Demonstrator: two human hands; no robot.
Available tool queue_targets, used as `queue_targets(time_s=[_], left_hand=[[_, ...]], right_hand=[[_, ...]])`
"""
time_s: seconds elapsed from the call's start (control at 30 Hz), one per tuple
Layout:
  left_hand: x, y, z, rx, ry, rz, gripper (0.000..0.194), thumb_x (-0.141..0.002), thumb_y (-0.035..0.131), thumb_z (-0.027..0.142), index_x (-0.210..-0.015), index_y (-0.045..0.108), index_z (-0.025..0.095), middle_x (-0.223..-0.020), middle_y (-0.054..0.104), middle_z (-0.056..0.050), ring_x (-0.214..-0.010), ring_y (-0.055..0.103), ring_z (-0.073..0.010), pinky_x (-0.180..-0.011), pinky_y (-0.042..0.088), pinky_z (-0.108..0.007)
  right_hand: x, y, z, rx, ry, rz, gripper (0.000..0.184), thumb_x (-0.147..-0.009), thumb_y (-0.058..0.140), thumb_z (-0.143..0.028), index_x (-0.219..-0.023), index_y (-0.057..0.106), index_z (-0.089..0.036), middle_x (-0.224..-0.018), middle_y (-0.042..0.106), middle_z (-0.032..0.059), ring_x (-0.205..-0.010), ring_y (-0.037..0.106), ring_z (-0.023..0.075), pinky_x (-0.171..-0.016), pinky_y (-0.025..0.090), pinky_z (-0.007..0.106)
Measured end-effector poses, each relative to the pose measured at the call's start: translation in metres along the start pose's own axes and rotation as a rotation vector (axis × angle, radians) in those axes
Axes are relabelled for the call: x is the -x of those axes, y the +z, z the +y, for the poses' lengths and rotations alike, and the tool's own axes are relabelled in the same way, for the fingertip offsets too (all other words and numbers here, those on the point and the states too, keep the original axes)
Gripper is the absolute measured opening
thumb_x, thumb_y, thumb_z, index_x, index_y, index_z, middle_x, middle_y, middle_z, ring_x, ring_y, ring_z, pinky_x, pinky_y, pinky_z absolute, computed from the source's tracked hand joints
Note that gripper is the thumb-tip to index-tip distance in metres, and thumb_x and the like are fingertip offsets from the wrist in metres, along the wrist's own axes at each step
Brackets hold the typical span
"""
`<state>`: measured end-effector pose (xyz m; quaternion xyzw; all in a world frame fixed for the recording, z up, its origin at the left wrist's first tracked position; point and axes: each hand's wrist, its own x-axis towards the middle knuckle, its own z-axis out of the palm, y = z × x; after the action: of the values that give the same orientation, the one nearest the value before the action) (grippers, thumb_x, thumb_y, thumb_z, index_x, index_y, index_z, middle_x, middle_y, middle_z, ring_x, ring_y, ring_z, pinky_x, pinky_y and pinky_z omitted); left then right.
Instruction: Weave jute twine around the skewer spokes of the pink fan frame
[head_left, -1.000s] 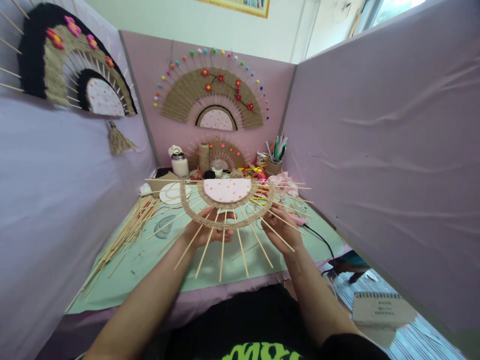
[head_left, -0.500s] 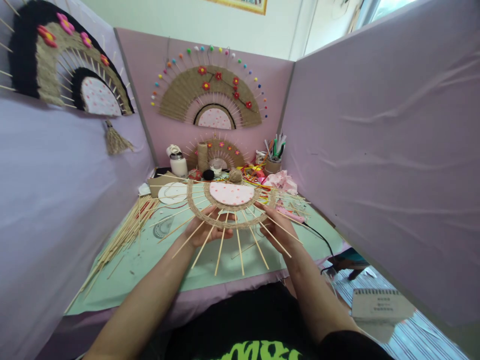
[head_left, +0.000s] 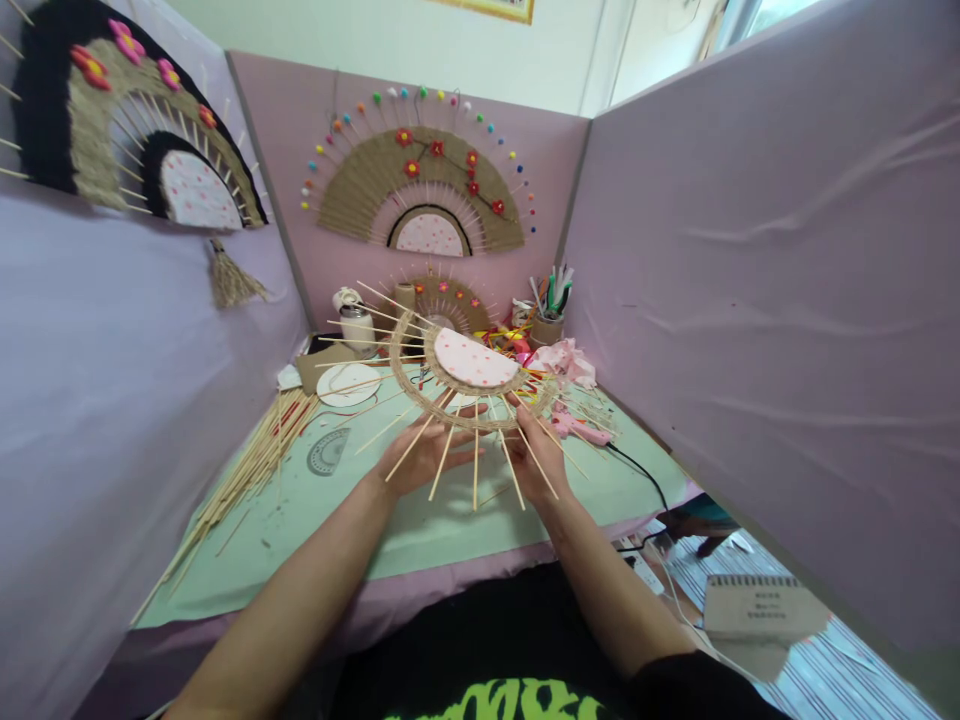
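Observation:
Above the table I hold a half-round woven fan (head_left: pixel 474 358) with a white, pink-dotted centre, two bands of brown twine and thin wooden sticks fanning out towards me. It is tilted, its left side higher than its right. My left hand (head_left: pixel 411 456) supports the fan from below at the lower left, some fingers extended under the sticks. At the lower right, my right hand (head_left: pixel 541 462) grips the sticks and twine band, thumb on the near side. The sticks hide parts of both hands.
Loose sticks (head_left: pixel 251 465) lie in a pile at the left. A white disc (head_left: pixel 348 384) and a printed protractor shape (head_left: pixel 327 452) are nearby. To the right lies a corded pink glue gun (head_left: pixel 581 428). Finished fans (head_left: pixel 420 185) hang on the partitions; a tool pot (head_left: pixel 546 330) stands behind.
The fan has tilted, its left side rising and its right side dropping. My right hand has moved left, closer to my left hand, which has shifted slightly right.

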<state>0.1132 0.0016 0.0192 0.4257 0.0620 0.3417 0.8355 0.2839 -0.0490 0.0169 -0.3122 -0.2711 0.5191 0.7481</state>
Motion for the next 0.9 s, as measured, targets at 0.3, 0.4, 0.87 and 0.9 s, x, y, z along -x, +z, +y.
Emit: queue_targets(time_s=[0.3, 0.4, 0.87, 0.9], left_hand=[[-0.008, 0.009, -0.015, 0.053, 0.019, 0.142, 0.043, -0.09, 0.054, 0.04, -0.13, 0.047, 0.027, -0.129, 0.059, -0.013, -0.113, 0.061, -0.0279, -0.098, 0.046, -0.046], [-0.007, 0.01, -0.012, 0.042, 0.031, 0.182, 0.038, -0.091, 0.051, 0.036, -0.127, 0.048, 0.026, -0.126, 0.062, -0.012, -0.108, 0.064, -0.0269, -0.094, 0.049, -0.045], [-0.009, -0.004, 0.009, -0.141, 0.346, 0.472, 0.032, -0.084, 0.061, 0.029, -0.113, 0.048, 0.023, -0.109, 0.069, -0.008, -0.091, 0.07, -0.0202, -0.082, 0.055, -0.031], [-0.01, -0.005, 0.011, -0.132, 0.366, 0.492, 0.03, -0.084, 0.062, 0.029, -0.11, 0.049, 0.023, -0.107, 0.069, -0.007, -0.09, 0.07, -0.02, -0.082, 0.055, -0.031]], right_hand=[[0.002, 0.0, 0.011, 0.155, 0.013, -0.057, 0.047, -0.069, 0.073, -0.044, -0.11, 0.064, -0.024, -0.054, 0.03, -0.0087, -0.044, 0.023, 0.0069, -0.043, 0.019, 0.023], [0.002, -0.004, 0.011, 0.204, 0.003, -0.09, 0.047, -0.071, 0.072, -0.045, -0.113, 0.061, -0.024, -0.054, 0.032, -0.0088, -0.045, 0.025, 0.0077, -0.044, 0.019, 0.023], [0.002, -0.042, -0.028, 0.891, -0.037, -0.345, 0.023, -0.075, 0.068, -0.036, -0.091, 0.068, -0.019, -0.058, 0.057, -0.0021, -0.054, 0.045, 0.0118, -0.053, 0.033, 0.025], [0.004, -0.041, -0.03, 0.954, -0.044, -0.37, 0.019, -0.076, 0.068, -0.035, -0.085, 0.07, -0.019, -0.059, 0.059, -0.0008, -0.055, 0.047, 0.0123, -0.053, 0.034, 0.025]])
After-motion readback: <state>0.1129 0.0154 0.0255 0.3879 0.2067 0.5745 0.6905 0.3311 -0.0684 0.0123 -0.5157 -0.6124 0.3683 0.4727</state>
